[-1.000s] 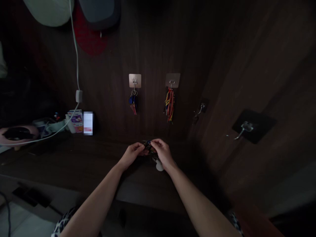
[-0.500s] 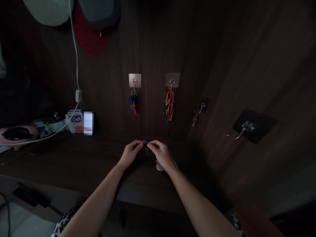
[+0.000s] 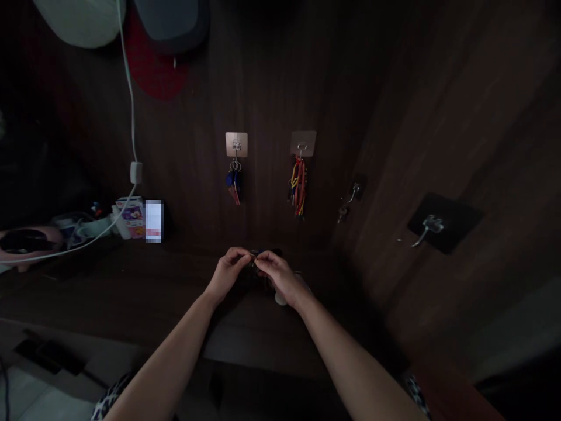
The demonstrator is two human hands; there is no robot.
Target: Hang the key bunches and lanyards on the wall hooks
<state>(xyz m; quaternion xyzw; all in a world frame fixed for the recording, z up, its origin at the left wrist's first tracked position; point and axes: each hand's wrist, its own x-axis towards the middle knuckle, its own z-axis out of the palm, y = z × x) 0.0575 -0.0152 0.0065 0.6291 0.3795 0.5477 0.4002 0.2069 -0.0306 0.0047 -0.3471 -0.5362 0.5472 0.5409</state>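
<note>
Our right hand [image 3: 280,278] has slid in toward our left hand [image 3: 227,275] since the earlier frame, and the fingertips of both now nearly meet over a small dark bunch of keys [image 3: 265,256], with a glint of blue showing among them. Both grips are narrow pinches: thumb and fingers on each side close on the bunch, though the dim light hides exactly which ring or key they have. The bunch sits between our hands, just above a dark wooden ledge [image 3: 109,292], and a white rounded fob [image 3: 280,298] shows below the right hand. On the dark wood panel [image 3: 263,88] ahead, two pale adhesive hook plates hang side by side: the left one [image 3: 236,144] carries keys with blue and red tags [image 3: 234,182], the right one [image 3: 303,143] a bundle of yellow and red cords [image 3: 298,187]. Farther right are a small metal wall hook [image 3: 353,193] and a black plate with a metal hook [image 3: 442,222]. To the left, a white cable [image 3: 129,88] runs down past a printed box [image 3: 131,216] and a blurred patch [image 3: 153,221]. Leopard-print fabric [image 3: 111,397] shows below our left forearm.
</note>
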